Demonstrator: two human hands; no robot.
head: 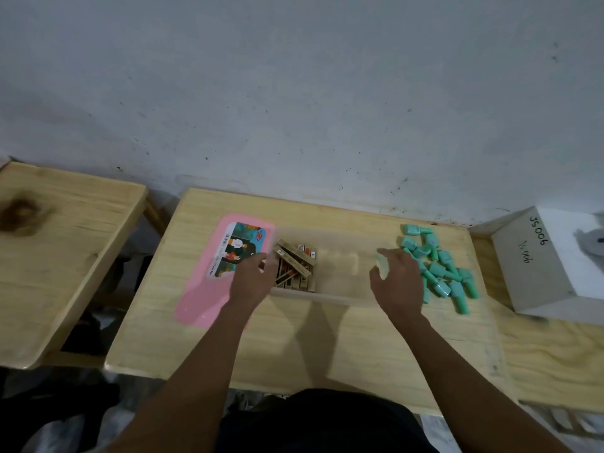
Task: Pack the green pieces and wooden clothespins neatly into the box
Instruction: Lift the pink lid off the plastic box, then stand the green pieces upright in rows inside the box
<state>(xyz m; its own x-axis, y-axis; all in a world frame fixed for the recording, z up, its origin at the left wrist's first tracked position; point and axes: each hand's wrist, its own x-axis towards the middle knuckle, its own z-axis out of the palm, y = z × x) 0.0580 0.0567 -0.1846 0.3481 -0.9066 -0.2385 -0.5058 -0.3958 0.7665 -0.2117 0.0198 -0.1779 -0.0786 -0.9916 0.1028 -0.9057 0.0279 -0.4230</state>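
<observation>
L hand [251, 276] at left end of box [327, 297] by clothespins [295, 266], grip unclear; R hand [397, 279] at right end pinches 1 green piece [381, 268], green pile [447, 276] just beyond
</observation>
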